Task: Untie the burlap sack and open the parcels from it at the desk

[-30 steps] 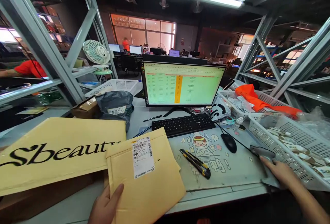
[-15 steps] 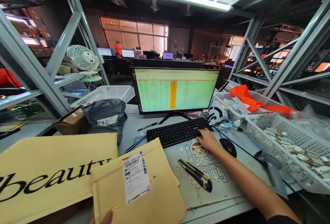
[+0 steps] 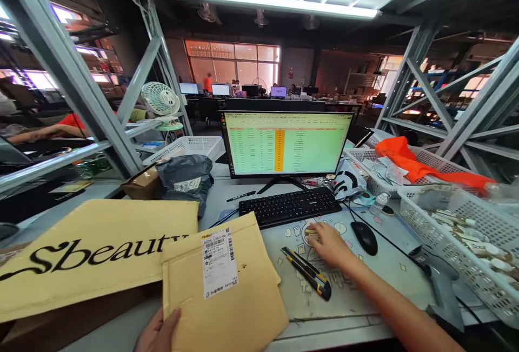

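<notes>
My left hand (image 3: 159, 332) grips the lower left edge of a yellow padded envelope (image 3: 247, 303), thumb on top and the other fingers hidden beneath. A white shipping label (image 3: 219, 263) is stuck on its upper part. My right hand (image 3: 329, 241) is over the desk mat, just below the black keyboard (image 3: 290, 206), with fingers stretched out and nothing in them. Below it lies a black and yellow utility knife (image 3: 307, 272). The black mouse (image 3: 364, 237) rests to the right of that hand. Behind the keyboard, a monitor (image 3: 255, 149) displays a spreadsheet.
A large "Sbeauty" padded envelope (image 3: 101, 257) lies at left, before a dark plastic parcel (image 3: 187, 179). On the right stand white plastic baskets (image 3: 430, 233) and a grey barcode scanner (image 3: 445, 292). Metal shelf posts (image 3: 138, 79) frame both sides. A co-worker's arm (image 3: 48, 131) shows at far left.
My right hand has drawn back from the keyboard onto the mat. More of my left hand shows on the envelope. The whole view has turned slightly left.
</notes>
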A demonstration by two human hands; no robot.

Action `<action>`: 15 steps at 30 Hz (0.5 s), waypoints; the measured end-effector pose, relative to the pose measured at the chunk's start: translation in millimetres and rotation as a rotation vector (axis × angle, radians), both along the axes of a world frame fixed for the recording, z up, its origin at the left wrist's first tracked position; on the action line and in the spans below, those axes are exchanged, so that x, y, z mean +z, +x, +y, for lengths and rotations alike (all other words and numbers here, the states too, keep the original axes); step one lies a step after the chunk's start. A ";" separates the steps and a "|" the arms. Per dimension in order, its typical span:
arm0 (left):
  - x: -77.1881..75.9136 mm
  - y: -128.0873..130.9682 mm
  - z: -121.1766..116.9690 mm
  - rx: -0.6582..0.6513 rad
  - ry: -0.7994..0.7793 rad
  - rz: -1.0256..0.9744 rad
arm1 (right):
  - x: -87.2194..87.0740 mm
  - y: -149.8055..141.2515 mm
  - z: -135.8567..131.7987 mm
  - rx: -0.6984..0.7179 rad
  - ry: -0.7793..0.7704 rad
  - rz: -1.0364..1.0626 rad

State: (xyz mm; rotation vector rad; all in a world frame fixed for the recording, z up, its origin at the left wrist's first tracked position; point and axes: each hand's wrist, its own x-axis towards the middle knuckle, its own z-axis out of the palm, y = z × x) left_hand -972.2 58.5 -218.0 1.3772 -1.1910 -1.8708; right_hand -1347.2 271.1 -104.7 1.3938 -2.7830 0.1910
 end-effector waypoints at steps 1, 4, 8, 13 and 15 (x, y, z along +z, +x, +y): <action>9.6 -0.3 -0.6 -0.035 -0.012 0.010 | -3.8 15.9 7.8 0.038 0.019 -0.027; 54.2 0.4 -12.4 -0.173 -0.278 -0.062 | -14.7 54.8 25.9 0.046 0.121 -0.004; 148.3 -9.9 -38.7 -0.446 -0.963 -0.237 | -19.2 69.3 43.0 -0.041 0.169 -0.018; 232.0 -62.4 -21.1 -0.660 -1.448 -0.432 | -19.2 50.8 89.4 -0.184 0.116 -0.111; 236.0 -86.2 2.5 -0.752 -1.530 -0.479 | -18.2 39.6 118.9 -0.277 0.083 -0.092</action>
